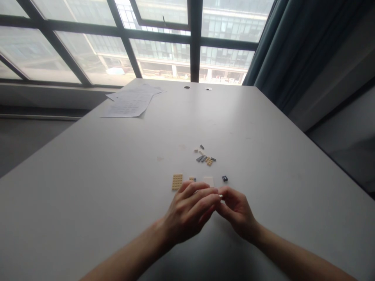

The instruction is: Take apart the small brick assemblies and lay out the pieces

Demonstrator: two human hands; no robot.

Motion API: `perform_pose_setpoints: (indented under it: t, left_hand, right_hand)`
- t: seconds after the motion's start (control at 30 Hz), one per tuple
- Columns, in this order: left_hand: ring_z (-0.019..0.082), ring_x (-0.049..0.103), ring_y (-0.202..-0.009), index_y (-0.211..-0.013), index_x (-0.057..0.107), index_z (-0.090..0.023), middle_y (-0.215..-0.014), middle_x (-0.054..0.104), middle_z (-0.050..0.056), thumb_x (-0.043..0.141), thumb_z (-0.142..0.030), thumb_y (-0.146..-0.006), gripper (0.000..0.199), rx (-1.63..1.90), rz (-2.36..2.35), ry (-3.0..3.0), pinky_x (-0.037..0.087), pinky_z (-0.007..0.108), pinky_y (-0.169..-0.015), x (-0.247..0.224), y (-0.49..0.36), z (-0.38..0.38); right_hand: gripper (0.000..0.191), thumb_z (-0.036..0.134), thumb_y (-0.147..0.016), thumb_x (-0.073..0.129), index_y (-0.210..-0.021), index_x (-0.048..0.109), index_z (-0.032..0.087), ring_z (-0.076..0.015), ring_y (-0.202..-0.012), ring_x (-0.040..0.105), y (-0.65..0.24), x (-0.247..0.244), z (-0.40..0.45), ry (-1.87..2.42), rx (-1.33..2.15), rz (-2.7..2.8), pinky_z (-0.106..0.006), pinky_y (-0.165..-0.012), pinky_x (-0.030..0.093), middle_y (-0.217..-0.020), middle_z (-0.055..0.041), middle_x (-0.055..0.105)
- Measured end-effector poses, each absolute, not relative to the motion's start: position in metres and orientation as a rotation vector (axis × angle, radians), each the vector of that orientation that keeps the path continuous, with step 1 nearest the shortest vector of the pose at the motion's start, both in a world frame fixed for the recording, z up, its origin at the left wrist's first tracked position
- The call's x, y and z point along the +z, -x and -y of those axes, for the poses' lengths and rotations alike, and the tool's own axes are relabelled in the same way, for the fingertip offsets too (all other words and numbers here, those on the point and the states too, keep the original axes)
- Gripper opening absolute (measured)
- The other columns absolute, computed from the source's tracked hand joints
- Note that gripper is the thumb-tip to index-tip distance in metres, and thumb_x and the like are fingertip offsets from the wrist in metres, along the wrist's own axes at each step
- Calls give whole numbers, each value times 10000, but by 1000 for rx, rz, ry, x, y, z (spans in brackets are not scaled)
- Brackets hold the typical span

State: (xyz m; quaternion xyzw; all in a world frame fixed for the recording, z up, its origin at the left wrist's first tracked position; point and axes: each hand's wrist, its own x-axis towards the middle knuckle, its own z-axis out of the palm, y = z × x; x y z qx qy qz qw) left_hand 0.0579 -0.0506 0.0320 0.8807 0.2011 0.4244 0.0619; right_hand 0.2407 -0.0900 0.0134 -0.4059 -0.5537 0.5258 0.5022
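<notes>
My left hand [191,207] and my right hand [238,214] meet above the near part of the table. Between their fingertips shows a sliver of a small pale toy building piece [220,196], pinched by my right thumb and forefinger. My left fingers curl over from the other side, and whatever they grip is hidden beneath them. Just beyond the left hand lies a tan studded building plate [177,182]. Beside it, a small tan and grey-blue piece [192,179] is partly covered by the fingers. A flat white piece [209,180] and a dark brick [224,178] lie behind the fingertips.
Farther back is a loose group of small pieces, including grey plates [201,159], a tan plate [209,161] and dark bits [213,159]. Printed papers [131,102] lie at the far left of the white table [88,187]. Windows and a dark curtain [281,50] stand beyond.
</notes>
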Motion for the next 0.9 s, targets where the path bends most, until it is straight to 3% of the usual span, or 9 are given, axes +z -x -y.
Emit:
perform_pose_setpoints:
  t: [0.17,0.37,0.7,0.9]
  left_hand:
    - [207,600,-1018,-1206,576,-202,-1034,685,63,629,-137,-845,370,1270,-648,-2739,461,359,-881,32,-58,51]
    - [194,588,-946,-1172,591,-186,-966,674,62,618,-105,-837,346,1319,-689,-2711,478,364,-848,31,-59,51]
    - [200,599,-985,-1129,602,-155,-1044,685,77,668,-82,-800,343,1335,-559,-2676,483,353,-841,35,-61,56]
    - [204,614,-985,-1166,591,-159,-1052,705,81,663,-87,-811,369,1352,-526,-2629,488,350,-827,34,-60,54]
  right_hand:
    - [166,306,-860,645,-761,582,189,-150,-684,527,-239,17,92,1064,1123,1395,-283,-680,456,-712,-1,582]
    - [88,281,-864,650,-906,635,204,-166,-732,590,-237,15,95,1083,1047,1322,-296,-703,492,-785,-23,648]
    - [70,261,-852,670,-876,668,195,-142,-695,610,-235,21,94,949,1292,1154,-249,-655,498,-762,-10,665]
    - [169,284,-927,545,-926,689,196,-163,-742,601,-238,24,96,960,1248,1359,-275,-727,486,-787,-20,666]
